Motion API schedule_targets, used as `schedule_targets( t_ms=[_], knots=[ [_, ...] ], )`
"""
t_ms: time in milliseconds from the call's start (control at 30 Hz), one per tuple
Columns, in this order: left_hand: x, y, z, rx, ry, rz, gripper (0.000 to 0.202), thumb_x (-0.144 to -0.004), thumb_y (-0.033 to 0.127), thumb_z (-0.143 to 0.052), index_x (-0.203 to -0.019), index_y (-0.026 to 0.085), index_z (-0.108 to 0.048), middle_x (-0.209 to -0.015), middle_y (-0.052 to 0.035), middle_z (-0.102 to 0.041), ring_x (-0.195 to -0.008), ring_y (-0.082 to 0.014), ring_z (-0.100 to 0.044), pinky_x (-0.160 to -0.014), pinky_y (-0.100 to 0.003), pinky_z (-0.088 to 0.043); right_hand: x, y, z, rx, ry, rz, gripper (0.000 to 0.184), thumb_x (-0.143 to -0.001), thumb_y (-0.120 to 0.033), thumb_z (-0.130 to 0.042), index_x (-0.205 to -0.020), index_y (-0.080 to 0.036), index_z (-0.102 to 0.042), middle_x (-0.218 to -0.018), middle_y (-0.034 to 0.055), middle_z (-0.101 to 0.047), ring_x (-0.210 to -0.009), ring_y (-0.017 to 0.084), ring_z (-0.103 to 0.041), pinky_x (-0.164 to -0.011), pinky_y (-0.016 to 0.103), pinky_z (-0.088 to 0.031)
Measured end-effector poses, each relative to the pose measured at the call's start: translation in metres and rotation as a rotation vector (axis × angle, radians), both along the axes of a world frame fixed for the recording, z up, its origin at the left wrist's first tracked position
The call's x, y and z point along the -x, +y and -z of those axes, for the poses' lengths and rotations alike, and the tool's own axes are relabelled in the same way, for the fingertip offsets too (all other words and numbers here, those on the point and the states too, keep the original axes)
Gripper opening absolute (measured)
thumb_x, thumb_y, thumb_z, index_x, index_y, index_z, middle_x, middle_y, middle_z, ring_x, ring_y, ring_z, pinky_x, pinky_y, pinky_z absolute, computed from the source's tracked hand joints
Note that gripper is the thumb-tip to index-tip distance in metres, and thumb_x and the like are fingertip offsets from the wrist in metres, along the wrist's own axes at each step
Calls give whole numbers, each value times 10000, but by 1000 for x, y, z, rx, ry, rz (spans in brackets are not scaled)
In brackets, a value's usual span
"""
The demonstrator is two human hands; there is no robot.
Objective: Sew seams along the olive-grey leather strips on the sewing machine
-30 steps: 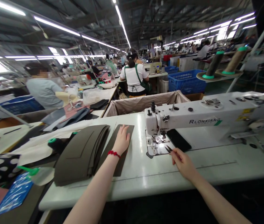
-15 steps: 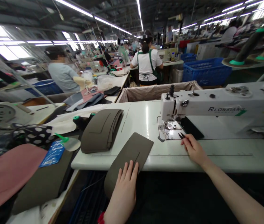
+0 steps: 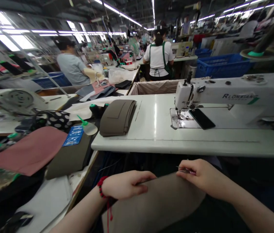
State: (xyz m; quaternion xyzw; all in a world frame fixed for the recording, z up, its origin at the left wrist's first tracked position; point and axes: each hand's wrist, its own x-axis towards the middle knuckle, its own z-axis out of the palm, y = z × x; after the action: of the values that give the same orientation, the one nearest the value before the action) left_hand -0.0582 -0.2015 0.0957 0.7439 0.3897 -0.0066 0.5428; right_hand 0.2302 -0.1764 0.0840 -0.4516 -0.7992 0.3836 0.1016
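Observation:
My left hand [image 3: 129,184], with a red string bracelet at its wrist, grips the edge of a grey-brown fabric panel [image 3: 161,200] between thumb and fingers. The panel hangs in front of the table edge, low in the view and slightly blurred. At its upper right edge my right hand [image 3: 200,176] is closed round small pointed thread snips [image 3: 186,170], with its fingertips touching the panel. Beyond the hands, a stack of matching panels [image 3: 117,118] lies on the left of the white sewing table [image 3: 151,142].
The sewing machine [image 3: 200,94] stands on the right, a black phone [image 3: 202,118] beside its needle plate. To the left lie a pink panel [image 3: 30,149], a blue packet [image 3: 73,136] and an oil bottle [image 3: 89,127]. A person in a green apron [image 3: 159,60] sits ahead.
The panel has come off the table toward me and is now held up between both hands. My right hand has moved from beside the needle plate down to the panel's edge, still holding the snips.

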Motion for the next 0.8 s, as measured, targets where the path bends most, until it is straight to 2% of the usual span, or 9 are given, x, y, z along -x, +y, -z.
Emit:
schedule_targets(
  t_ms=[100,167,233,300,367,433,533,667,800],
  knots=[
    [-16,-1,31,-134,62,-44,363,-847,323,-610,-1202,249,-607,-1025,-26,-691,-894,-215,-642,-757,-257,-457,-1,-18,18,20,-10,58,296,-907,-447,-531,-740,-228,-640,-641,-24,-625,-607,147,-563,-536,256,-319],
    [-31,-6,44,-176,37,-114,318,-836,396,-632,-1109,232,-644,-918,-20,-676,-800,-197,-618,-676,-243,-433,-5,-26,28,33,33,102,329,-917,-471,-503,-744,-229,-645,-649,-17,-633,-616,158,-575,-536,258,-339],
    [-44,-13,52,-143,-18,-194,290,-850,448,-609,-1004,207,-656,-808,2,-628,-702,-160,-563,-582,-220,-386,-16,-30,34,11,95,192,348,-928,-492,-474,-795,-232,-662,-717,-2,-666,-668,175,-600,-566,264,-382],
    [-52,-20,56,-86,-57,-263,299,-864,470,-587,-918,182,-645,-726,24,-562,-637,-130,-497,-527,-207,-334,-35,-33,35,-94,122,394,347,-929,-501,-467,-850,-229,-668,-785,15,-686,-710,186,-613,-603,275,-414],
    [-53,-27,58,-38,-90,-305,322,-862,486,-590,-891,168,-633,-711,33,-528,-636,-117,-468,-525,-202,-314,-57,-40,35,-206,118,606,333,-924,-500,-479,-875,-225,-660,-810,23,-686,-724,188,-614,-622,277,-426],
    [-52,-33,60,-4,-118,-333,344,-863,505,-590,-889,164,-630,-729,30,-531,-666,-121,-475,-548,-200,-326,-73,-52,35,-229,116,691,317,-924,-496,-484,-878,-230,-650,-794,13,-672,-719,178,-608,-621,267,-428],
    [-51,-38,62,11,-147,-387,353,-869,513,-580,-890,165,-635,-788,15,-560,-727,-139,-502,-597,-206,-365,-81,-74,35,-187,118,670,295,-929,-493,-480,-878,-244,-629,-730,-11,-627,-646,150,-569,-581,248,-420],
    [-56,-42,62,4,-140,-433,349,-866,517,-582,-892,173,-636,-796,12,-571,-727,-145,-513,-589,-210,-373,-69,-95,28,-214,111,645,255,-947,-476,-445,-980,-252,-564,-731,-9,-599,-600,147,-545,-556,254,-418],
    [-65,-43,57,-70,-94,-464,293,-857,479,-603,-913,192,-625,-800,15,-599,-730,-152,-536,-599,-217,-381,-49,-108,20,-193,122,463,222,-984,-407,-369,-1123,-275,-480,-826,2,-630,-674,161,-600,-599,263,-433]
  ],
)
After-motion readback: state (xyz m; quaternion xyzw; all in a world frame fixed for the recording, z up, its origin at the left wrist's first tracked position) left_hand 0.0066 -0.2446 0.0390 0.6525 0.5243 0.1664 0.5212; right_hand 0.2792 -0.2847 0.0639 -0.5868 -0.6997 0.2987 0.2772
